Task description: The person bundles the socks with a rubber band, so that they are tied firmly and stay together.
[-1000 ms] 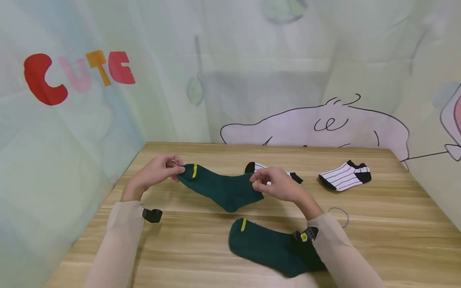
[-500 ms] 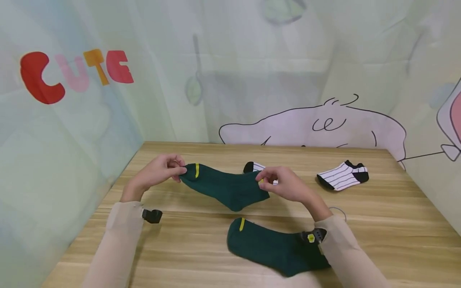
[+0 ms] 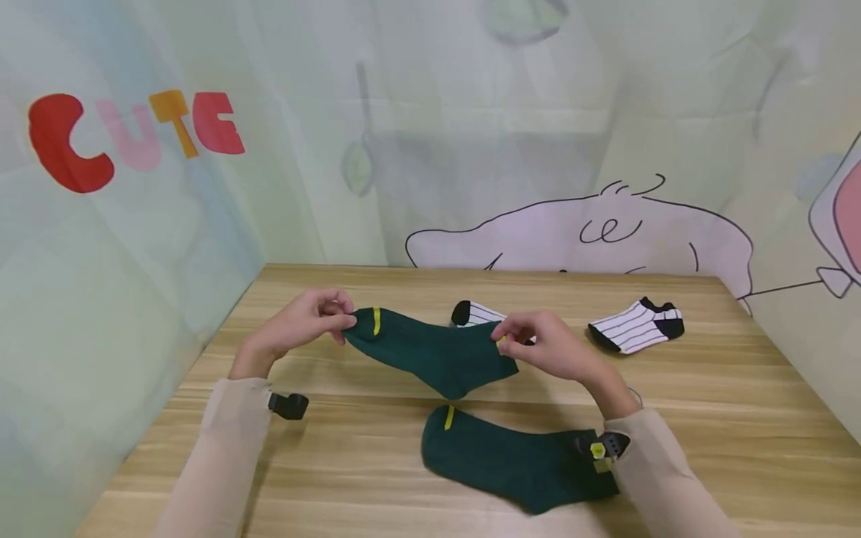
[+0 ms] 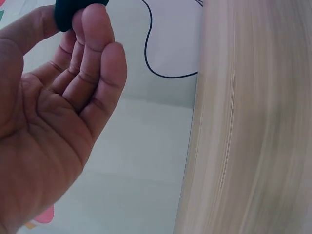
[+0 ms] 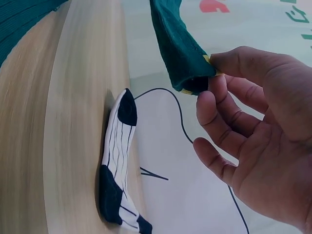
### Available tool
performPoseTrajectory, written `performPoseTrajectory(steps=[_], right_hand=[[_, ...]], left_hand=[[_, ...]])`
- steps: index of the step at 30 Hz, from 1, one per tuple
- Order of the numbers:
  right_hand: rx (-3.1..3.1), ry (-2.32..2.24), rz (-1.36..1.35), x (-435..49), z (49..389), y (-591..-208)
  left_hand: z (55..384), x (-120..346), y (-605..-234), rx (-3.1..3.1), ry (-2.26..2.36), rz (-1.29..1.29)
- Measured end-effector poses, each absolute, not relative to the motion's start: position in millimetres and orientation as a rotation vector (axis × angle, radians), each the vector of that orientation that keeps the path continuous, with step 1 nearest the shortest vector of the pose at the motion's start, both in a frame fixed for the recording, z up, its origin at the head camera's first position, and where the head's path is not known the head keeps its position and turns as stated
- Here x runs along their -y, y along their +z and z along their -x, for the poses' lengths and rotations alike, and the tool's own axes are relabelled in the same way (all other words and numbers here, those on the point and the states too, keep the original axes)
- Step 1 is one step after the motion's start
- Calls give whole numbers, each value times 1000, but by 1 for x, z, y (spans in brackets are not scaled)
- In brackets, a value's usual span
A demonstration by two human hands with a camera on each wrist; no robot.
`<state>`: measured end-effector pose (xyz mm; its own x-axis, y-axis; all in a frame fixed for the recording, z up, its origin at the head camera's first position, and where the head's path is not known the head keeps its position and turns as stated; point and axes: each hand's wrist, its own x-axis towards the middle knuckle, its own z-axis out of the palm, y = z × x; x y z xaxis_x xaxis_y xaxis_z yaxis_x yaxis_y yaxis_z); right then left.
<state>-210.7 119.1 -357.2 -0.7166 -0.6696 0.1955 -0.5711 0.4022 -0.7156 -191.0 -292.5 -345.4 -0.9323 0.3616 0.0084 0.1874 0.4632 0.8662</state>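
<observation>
A dark green sock [image 3: 430,345] with a yellow stripe by its toe is stretched sideways above the table. My left hand [image 3: 306,323] pinches its toe end between thumb and fingers; in the left wrist view only that dark tip [image 4: 73,10] shows. At the cuff, my right hand [image 3: 548,345] pinches the upper edge, and the right wrist view shows the sock's opening [image 5: 197,84] hanging a little apart below the thumb. A second green sock [image 3: 498,457] lies flat on the table nearer me, its cuff end partly under my right wrist in the head view.
Behind the held sock lies a white striped sock with black toe [image 3: 471,312], partly hidden by it and my right hand. Another striped sock [image 3: 635,327] lies at the back right. The wooden table [image 3: 336,463] meets printed cloth walls [image 3: 303,187] at the back and sides.
Both hands have shifted to the right with the green sock, the right hand further than the left, so the sock is drawn straighter. The other socks have not been moved.
</observation>
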Motion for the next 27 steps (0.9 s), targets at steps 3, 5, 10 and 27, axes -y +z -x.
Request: performPoseTrajectory(steps=[3,5,10,27], right_hand=[[-2541,-1194,1091,-124,208,-355],[-2545,-1186,1071,-129,206,-354],[-2540,-1180,1011,-139,201,-354],[-2535,-1185,955,-168,187,-357]], left_hand=[[190,287,-345,-2520,1463,-509],[189,284,-344,-2504,1459,-534],[188,276,-344,-2443,1440,-574],[184,255,-346,-2234,1383,-696]])
